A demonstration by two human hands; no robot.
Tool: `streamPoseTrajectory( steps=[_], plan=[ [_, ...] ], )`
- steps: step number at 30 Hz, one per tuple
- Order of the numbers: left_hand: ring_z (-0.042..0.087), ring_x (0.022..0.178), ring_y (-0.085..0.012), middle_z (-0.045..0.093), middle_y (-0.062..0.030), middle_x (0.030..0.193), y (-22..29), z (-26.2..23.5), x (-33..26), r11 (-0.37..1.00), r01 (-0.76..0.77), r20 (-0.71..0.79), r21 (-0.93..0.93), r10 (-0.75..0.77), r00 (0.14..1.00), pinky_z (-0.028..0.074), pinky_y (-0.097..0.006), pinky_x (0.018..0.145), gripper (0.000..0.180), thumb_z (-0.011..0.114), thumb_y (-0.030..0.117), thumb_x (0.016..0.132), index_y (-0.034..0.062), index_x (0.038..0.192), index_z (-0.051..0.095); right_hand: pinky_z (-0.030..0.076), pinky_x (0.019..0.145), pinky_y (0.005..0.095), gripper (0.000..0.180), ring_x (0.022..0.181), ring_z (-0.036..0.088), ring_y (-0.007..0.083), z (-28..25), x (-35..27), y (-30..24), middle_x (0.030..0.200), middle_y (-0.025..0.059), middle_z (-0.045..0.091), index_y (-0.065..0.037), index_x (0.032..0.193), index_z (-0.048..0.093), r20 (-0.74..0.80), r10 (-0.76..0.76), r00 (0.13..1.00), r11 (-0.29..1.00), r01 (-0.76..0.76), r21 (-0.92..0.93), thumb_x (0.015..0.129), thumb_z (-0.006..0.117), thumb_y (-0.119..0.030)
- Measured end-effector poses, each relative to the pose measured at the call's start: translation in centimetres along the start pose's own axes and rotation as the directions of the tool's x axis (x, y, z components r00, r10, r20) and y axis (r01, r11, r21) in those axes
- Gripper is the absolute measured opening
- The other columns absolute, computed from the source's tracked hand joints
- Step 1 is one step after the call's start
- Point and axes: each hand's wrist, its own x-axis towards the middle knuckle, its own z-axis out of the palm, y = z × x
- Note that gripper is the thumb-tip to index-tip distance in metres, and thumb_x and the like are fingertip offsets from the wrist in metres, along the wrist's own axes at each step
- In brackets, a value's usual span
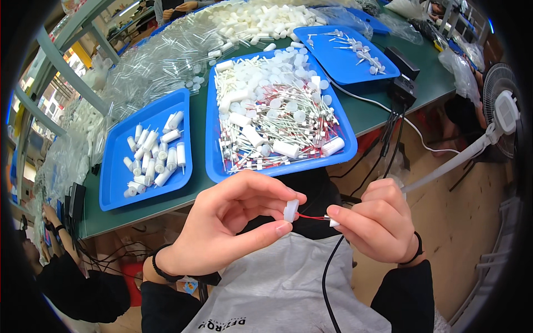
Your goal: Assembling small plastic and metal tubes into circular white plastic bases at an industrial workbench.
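My left hand (219,219) pinches a translucent white plastic cap (291,211) between thumb and fingertips, just in front of my body. Thin red wires (312,217) run from the cap across to my right hand (377,225). That hand is closed on a small white connector (333,222) at the wires' other end. Beyond both hands lies a blue tray (280,168) heaped with white cylinders, round translucent caps and thin white pieces with red wires. What is inside the cap does not show.
On the green table (122,222), a second blue tray (117,172) holds white cylinders with thin tips. A third tray (332,62) has several capped stems. White parts (264,22) pile up at the back. A fan (502,105) and black cables (388,133) are at right.
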Motion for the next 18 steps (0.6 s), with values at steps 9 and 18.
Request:
streamPoseTrajectory(
  steps=[9,18],
  plan=[
    [0.061,0.104,-0.0220,0.060,-0.0199,0.111,-1.3,0.3,0.5,0.992,-0.047,0.137,0.118,0.030,0.990,0.050,-0.036,0.092,0.032,0.070,-0.011,0.076,-0.0039,0.105,0.057,0.039,0.050,0.0281,0.035,0.061,0.049,0.0168,0.5,-0.3,0.5,0.070,0.0039,0.052,0.005,0.094,0.068,0.045,-0.056,0.997,0.997,0.053,0.061,0.061,0.070,-0.006],
    [0.062,0.104,-0.0250,0.060,-0.0171,0.106,-2.2,0.3,0.6,0.966,-0.131,0.152,0.221,0.098,0.983,0.053,-0.035,0.088,0.034,0.072,-0.012,0.073,-0.0046,0.104,0.060,0.034,0.040,0.0234,0.025,0.049,0.046,0.0121,1.1,-0.4,0.1,0.063,0.0030,0.049,0.007,0.088,0.064,0.050,-0.047,0.998,0.999,0.047,0.002,0.073,0.074,-0.011]
  ],
)
